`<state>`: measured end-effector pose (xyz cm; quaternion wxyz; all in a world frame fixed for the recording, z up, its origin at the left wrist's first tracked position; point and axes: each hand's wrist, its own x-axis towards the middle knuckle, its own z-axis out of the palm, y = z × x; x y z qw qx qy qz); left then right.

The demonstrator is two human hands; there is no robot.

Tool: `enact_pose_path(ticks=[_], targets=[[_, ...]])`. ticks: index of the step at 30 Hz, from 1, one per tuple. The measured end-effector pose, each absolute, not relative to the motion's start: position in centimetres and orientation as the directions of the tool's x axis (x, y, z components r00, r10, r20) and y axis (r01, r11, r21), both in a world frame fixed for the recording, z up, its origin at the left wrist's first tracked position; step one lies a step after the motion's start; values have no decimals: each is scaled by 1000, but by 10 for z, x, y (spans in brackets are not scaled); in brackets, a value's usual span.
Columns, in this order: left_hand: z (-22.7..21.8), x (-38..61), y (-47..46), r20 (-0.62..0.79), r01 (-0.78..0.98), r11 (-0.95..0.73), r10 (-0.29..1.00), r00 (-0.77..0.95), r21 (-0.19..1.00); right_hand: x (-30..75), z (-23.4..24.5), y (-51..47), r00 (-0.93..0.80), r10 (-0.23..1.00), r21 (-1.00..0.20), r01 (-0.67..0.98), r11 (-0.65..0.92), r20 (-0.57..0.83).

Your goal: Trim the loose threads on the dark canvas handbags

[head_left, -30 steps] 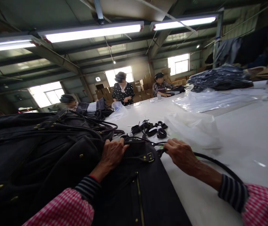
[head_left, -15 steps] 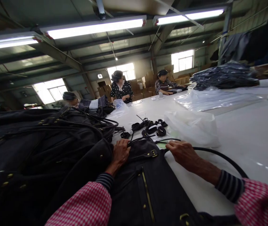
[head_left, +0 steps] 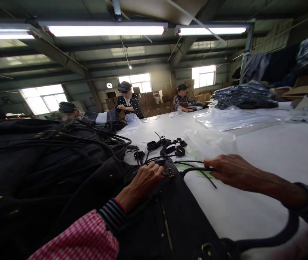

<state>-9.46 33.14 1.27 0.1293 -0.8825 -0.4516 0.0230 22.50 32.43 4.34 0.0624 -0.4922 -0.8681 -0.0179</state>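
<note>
A black bag with a brass zip and brass buckles lies in front of me on the white table. My left hand rests on its upper part, fingers curled on the fabric beside a buckled strap. Off the bag's right side, my right hand is closed around the bag's thick black handle, and a thin black cord also runs to its fingertips. The handle curves back below my right sleeve. Another thin cord end hangs under the right hand.
More black bags are heaped at the left. Rolled black straps and clear plastic bags lie beyond my hands. A stack of wrapped dark goods stands at the back right. Several co-workers, including one person, are across the table.
My right hand has moved right, drawing the handle and cord outward from the bag. My left hand has shifted right along the bag, closer to the buckle. The view has turned slightly.
</note>
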Motion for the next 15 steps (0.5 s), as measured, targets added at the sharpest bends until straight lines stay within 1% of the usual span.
enact_pose_path(ticks=[2,3,4,6,7,9,11,12,13,14,15], targets=[[26,-106,323,101,744,-580,762,640,-332,228,41,321,-592,805,-239,778,581,29],[31,-111,319,115,723,-582,744,658,-371,226,39,323,-631,775,-350,733,583,-32],[34,-117,315,129,712,-578,733,667,-398,223,36,328,-657,748,-458,697,552,-99],[33,-129,307,150,719,-566,735,662,-403,210,28,342,-665,717,-632,651,421,-207],[28,-135,303,159,732,-562,740,653,-386,202,23,350,-664,713,-707,615,350,-225],[12,-148,296,162,760,-564,758,632,-322,184,12,364,-665,723,-842,488,230,-188],[-6,-159,290,130,794,-566,790,599,-222,165,3,372,-691,710,-929,338,148,-138],[-13,-163,288,103,812,-558,810,578,-168,156,-1,372,-715,688,-950,287,124,-126],[-17,-167,286,72,830,-546,829,555,-115,147,-4,369,-732,668,-954,277,112,-134],[-18,-169,286,46,847,-528,846,531,-62,139,-7,364,-739,657,-945,302,123,-150],[-15,-170,285,28,858,-513,858,513,-10,131,-9,357,-737,660,-926,337,172,-146]])
